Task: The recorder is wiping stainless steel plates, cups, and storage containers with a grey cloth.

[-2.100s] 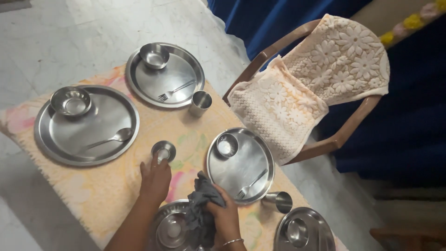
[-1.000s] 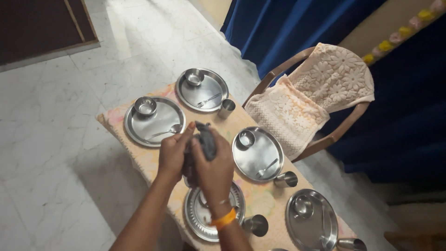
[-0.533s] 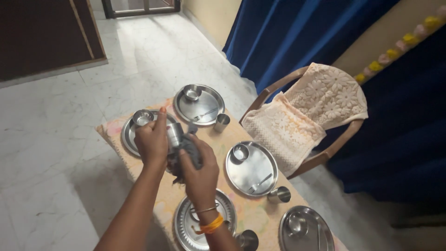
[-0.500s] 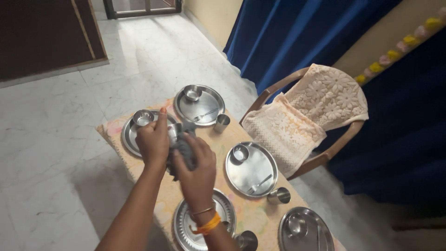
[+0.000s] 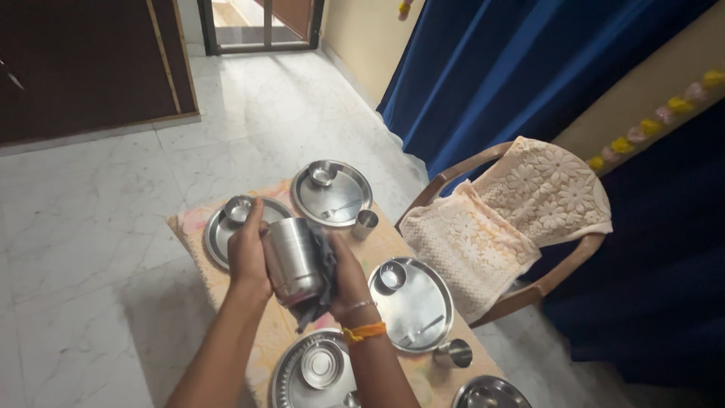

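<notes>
We are gripping the steel tumbler (image 5: 293,259) upright above the table with our left hand (image 5: 248,253) at nine o'clock; our right hand (image 5: 346,276) is pressing the grey cloth (image 5: 323,281) at three o'clock.

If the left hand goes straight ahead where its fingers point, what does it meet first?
Probably the small steel bowl on the plate just beyond the left hand, though depth is unclear.

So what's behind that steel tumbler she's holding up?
A dark grey cloth pressed against the steel tumbler by the right hand. Tumbler and hands hide much of one plate on the table.
</notes>
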